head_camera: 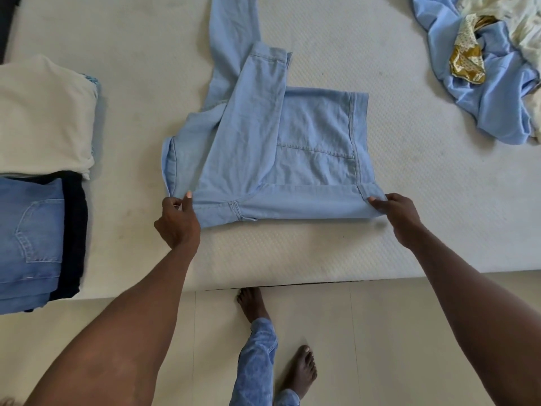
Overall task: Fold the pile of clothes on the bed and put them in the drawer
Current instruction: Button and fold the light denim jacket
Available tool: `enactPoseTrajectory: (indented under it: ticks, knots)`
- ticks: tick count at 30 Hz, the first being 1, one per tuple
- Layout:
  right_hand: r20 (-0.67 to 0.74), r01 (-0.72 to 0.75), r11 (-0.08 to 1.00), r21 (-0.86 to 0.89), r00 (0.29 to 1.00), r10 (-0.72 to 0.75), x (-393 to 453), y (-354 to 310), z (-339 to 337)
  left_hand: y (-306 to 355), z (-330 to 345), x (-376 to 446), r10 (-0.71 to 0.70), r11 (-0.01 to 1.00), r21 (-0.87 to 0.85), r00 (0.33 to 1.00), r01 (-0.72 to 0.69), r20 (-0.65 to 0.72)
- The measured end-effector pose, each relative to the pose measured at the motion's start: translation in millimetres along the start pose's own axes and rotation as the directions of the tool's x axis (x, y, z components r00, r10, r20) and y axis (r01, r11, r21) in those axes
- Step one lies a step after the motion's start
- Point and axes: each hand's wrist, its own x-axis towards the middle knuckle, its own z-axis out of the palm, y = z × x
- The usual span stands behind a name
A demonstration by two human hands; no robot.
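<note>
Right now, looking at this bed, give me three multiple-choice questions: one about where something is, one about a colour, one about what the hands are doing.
1. Where do the folded clothes lie?
A. At the left edge of the bed
B. On the floor
C. On top of the shirt

2. What colour is the shirt being folded?
A. Red
B. Light blue
C. Black

3. What are the two hands doing?
A. Hanging free
B. Both resting on the unfolded pile
C. Each pinching a near corner of the shirt

Answers:
1. A: the cream top, dark garment and jeans sit stacked at the left of the bed.
2. B: its cloth is pale blue denim.
3. C: the left hand and right hand grip the shirt's near edge, while the unfolded pile lies untouched at the far right.
</note>
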Motion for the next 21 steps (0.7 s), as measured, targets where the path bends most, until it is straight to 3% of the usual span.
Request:
enactPoseTrajectory:
  ticks: [3, 7, 11, 19, 21]
  knots:
    - [-0.086, 0.018, 0.996, -0.085, 0.996, -0.026, 2.8, 2.0, 10.9, -4.2, 3.0, -6.3, 0.076, 0.981, 0.174, 0.996, -0.082, 0.036]
    - [-0.08, -0.007, 0.997, -0.081, 0.997, 0.0, 6.6, 2.7, 13.5, 0.4, 3.8, -8.5, 0.17, 0.973, 0.143, 0.98, -0.183, 0.103]
    - [-0.209, -0.068, 0.966, -0.251, 0.978, 0.015, 11.1, 16.6, 17.7, -14.5, 8.0, -4.3, 0.307, 0.884, 0.308, 0.934, -0.351, 0.182]
    - [-0.475, -0.316, 0.84, -0.44, 0.876, 0.081, -0.9, -4.1, 48.3, -11.0, 21.2, -0.9, 0.316, 0.806, 0.479, 0.937, -0.348, 0.15]
    - [-0.508, -0.322, 0.776, -0.542, 0.861, 0.003, -8.2, -8.0, 52.7, -9.5, 18.6, -1.4, 0.333, 0.765, 0.543, 0.934, -0.348, 0.129]
